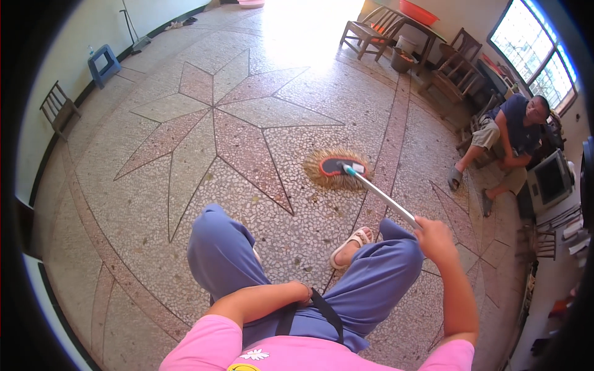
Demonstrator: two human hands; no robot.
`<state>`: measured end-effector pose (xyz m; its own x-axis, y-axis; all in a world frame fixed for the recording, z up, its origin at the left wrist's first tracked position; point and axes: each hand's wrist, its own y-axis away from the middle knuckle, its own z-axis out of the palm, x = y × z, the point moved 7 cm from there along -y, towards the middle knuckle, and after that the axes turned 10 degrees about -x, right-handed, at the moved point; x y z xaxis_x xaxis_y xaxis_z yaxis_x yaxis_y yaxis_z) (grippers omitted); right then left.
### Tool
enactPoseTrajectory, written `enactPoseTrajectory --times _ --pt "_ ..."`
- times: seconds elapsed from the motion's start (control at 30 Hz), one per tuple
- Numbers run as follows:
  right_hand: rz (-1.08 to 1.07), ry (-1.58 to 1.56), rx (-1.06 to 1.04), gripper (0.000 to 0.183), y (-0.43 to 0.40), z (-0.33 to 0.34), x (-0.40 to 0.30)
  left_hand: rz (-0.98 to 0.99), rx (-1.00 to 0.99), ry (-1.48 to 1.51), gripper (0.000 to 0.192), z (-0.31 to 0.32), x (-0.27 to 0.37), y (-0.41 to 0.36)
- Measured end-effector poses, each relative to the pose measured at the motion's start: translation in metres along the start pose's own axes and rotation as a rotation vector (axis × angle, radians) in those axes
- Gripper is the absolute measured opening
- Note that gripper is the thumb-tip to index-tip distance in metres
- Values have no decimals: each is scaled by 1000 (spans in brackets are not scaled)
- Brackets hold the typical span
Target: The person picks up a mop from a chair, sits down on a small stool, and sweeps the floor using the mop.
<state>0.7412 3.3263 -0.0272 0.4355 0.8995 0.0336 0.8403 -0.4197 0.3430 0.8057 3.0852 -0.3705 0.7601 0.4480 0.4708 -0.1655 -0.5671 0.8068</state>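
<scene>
My right hand [435, 239] is closed round the silver pole [387, 199] of a flat dust mop, above my right knee. The mop's shaggy tan head [315, 169] rests on the terrazzo floor ahead of my feet. An orange-edged dark plate tops the head, with a teal joint where the pole meets it. My left forearm lies across my lap, and my left hand [300, 291] is bent down by a black strap [327, 313]. Its fingers are hidden. Small dark bits and leaf-like scraps [306, 269] are scattered on the floor by my sandal [355, 243].
A seated person [515, 125] is at the right, feet on the floor, beside an old monitor [551, 180]. Wooden chairs [371, 32] and a bucket [402, 60] stand far right. Along the left wall are a blue stool [103, 65], a small wooden chair [60, 111] and a long-handled dustpan [140, 43].
</scene>
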Motion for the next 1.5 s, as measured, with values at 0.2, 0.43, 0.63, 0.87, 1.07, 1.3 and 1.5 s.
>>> enactPoseTrajectory --times 0.2,0.43,0.63,0.87,1.07,1.3,1.5 --pt "28 47 -44 32 49 -26 -11 72 -179 52 27 54 -22 -70" --pt "-20 -5 48 31 -29 9 -16 162 -379 5 34 55 -9 -68" --pt "13 22 55 32 -147 49 -13 645 -109 134 37 92 -9 -116" --pt "2 104 -40 39 -181 13 -31 532 -264 115 34 133 -10 -136" --pt "91 127 -115 41 -171 9 -8 405 -303 201 34 -3 13 -49" --pt "31 109 -78 38 -151 23 0 366 -216 237 33 40 -11 -174" --pt "-104 36 -120 37 -93 -10 -11 433 -291 78 33 87 -68 -194"
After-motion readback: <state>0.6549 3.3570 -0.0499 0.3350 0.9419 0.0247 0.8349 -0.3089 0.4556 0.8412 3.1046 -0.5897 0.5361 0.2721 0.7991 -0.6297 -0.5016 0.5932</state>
